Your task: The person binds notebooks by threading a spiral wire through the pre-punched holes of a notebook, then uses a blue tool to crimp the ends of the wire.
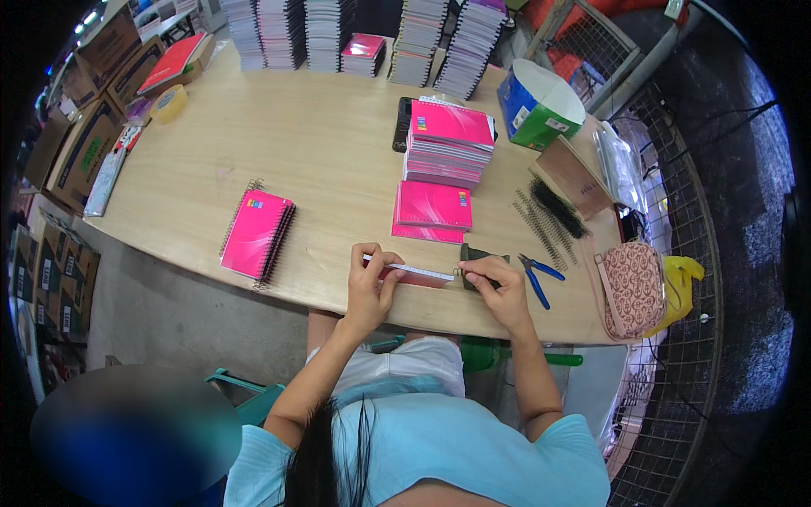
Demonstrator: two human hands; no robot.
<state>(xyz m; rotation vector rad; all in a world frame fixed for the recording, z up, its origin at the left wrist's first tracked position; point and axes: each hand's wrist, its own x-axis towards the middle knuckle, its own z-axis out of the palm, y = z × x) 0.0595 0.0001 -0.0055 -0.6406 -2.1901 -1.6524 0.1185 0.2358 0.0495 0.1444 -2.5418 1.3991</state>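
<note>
My left hand grips a pink-covered notebook on edge near the table's front, its white page edge facing up. At the right end of that edge my right hand pinches something thin, apparently a wire spiral coil; the fingers hide most of it. Just behind the right hand lies a dark green object whose kind I cannot make out. Blue-handled pliers rest to the right. Loose wire coils lie beyond them, beside a bundle of black coils.
Pink notebooks form piles ahead, and coil-bound ones lie left. Tall notebook stacks line the far edge. A blue-green carton, a brown box and a patterned pouch stand right; a tape roll is far left.
</note>
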